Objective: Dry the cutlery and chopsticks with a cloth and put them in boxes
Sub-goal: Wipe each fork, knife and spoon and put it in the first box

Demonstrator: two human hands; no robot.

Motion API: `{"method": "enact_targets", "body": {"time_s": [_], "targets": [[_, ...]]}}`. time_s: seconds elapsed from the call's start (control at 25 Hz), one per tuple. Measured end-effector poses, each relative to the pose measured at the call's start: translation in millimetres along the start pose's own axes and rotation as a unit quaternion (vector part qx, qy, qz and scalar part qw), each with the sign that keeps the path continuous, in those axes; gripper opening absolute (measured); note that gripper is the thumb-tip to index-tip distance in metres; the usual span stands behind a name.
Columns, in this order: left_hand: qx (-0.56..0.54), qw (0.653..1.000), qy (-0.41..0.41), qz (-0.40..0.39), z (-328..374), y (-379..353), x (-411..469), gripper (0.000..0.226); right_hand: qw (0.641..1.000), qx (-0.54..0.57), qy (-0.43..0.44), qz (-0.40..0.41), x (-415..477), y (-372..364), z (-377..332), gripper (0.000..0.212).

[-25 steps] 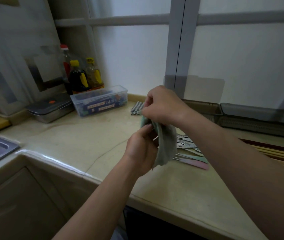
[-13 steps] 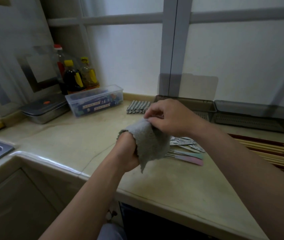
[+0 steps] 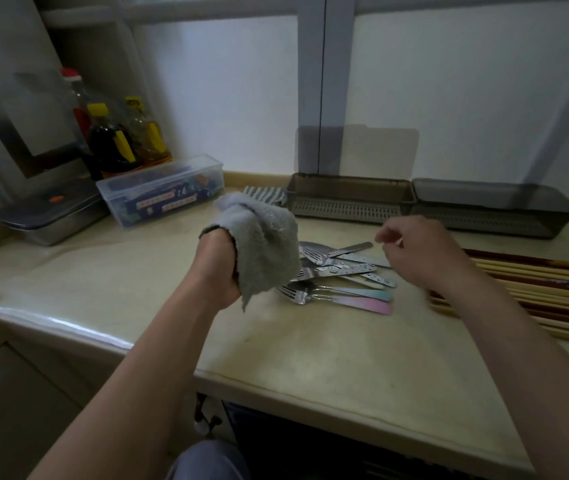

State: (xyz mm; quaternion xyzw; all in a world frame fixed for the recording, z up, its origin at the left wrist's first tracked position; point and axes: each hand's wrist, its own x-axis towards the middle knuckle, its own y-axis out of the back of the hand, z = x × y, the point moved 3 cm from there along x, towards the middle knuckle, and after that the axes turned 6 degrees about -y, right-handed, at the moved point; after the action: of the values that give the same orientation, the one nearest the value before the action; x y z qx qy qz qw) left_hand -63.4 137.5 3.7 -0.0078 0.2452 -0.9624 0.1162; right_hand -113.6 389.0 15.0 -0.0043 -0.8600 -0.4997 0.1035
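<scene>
Starting at the left, three bottles [image 3: 113, 140] are being seen at the wall, with one lidded steel container [image 3: 51, 213] and one clear plastic box [image 3: 161, 188] in front of them on the counter [image 3: 310, 358]. One grey cloth [image 3: 265, 244] is being gripped by the left hand [image 3: 219, 268], its fingers being hidden in the folds; whether anything is being wrapped inside cannot be told. The cloth is being held above the counter, just left of the cutlery pile [image 3: 341, 271], where at least three forks and two pastel handles are being counted. Behind the pile, two grey boxes [image 3: 348, 202] are being kept side by side at the wall. The right hand [image 3: 425, 254] is being held over the steel handles, fingers loosely curled, nothing being pinched. One bundle of chopsticks [image 3: 535, 292], too many to be counted, is being left lying at the far right, outside the boxes.
</scene>
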Motion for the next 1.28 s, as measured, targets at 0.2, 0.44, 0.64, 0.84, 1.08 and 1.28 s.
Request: {"method": "enact_targets", "body": {"time_s": [0.2, 0.44, 0.64, 0.84, 1.08, 1.28], "targets": [[0.017, 0.999, -0.018, -0.045, -4.6, -27.5, 34.7, 0.021, 0.996, -0.068, -0.031, -0.042, 19.3, -23.7, 15.7, 0.027], [0.015, 0.998, 0.009, -0.061, -23.8, -49.1, 77.8, 0.031, 0.991, -0.121, -0.012, -0.060, 17.6, -33.5, 24.5, 0.027], [-0.041, 0.995, 0.045, -0.083, -44.1, -43.3, 83.2, 0.035, 0.986, -0.127, 0.007, -0.109, 19.9, -39.4, 19.8, 0.022], [-0.021, 0.992, 0.028, -0.118, -44.3, -45.7, 80.4, 0.034, 0.988, -0.109, 0.014, -0.112, 20.6, -42.8, 17.6, 0.012], [-0.054, 0.986, 0.037, -0.151, -41.1, -44.9, 79.6, 0.041, 0.984, -0.121, 0.023, -0.128, 24.4, -43.8, 18.9, 0.007], [-0.035, 0.993, 0.014, -0.109, -37.1, -41.0, 77.6, 0.029, 0.992, 0.030, 0.002, -0.126, 24.5, -28.4, 25.2, 0.014]]}}
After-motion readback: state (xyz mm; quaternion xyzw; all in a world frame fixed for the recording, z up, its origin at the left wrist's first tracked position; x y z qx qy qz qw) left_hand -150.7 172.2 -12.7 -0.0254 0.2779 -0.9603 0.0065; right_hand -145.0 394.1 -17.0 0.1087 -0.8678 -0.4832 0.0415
